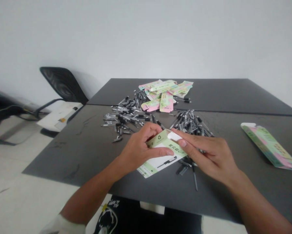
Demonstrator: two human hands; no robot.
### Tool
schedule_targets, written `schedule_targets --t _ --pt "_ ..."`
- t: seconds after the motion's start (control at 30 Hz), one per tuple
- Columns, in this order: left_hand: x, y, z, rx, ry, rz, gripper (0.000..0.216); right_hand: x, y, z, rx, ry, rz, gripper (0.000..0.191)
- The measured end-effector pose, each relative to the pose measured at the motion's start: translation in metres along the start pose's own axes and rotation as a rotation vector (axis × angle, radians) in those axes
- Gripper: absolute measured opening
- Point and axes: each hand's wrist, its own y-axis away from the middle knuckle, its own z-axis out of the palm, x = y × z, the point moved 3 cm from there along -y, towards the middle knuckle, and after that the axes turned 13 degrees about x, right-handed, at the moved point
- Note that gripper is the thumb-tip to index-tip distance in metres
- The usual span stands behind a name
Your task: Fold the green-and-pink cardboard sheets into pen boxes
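Observation:
A green and white pen box (163,152), printed with a black pen, is tilted above the table's near edge between my hands. My left hand (142,148) grips its left side, thumb across the printed face and fingers behind. At the upper right end, the fingers of my right hand (206,152) pinch the white flap at the box's opening. What is inside the box cannot be seen. Just behind the hands lies a pile of black and clear pens (188,122), with a few loose pens and caps by my right hand.
A larger heap of pens (126,113) spreads to the left. Several flattened green and pink boxes (164,89) are stacked behind it. One more box (270,144) lies at the right on the dark table (92,136). A black chair (63,84) stands at the left, papers on its seat.

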Motion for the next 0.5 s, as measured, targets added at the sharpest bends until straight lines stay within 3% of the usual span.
schedule_targets --t 0.27,0.5 --pt "-0.0027 0.0006 0.0024 0.029 0.016 -0.031 0.053 -0.0001 0.0053 0.0015 0.021 0.109 -0.159 0.053" --pt "-0.0093 -0.0009 0.0053 -0.037 0.133 -0.126 0.046 -0.0038 0.0108 0.0072 0.029 0.183 -0.211 0.076"
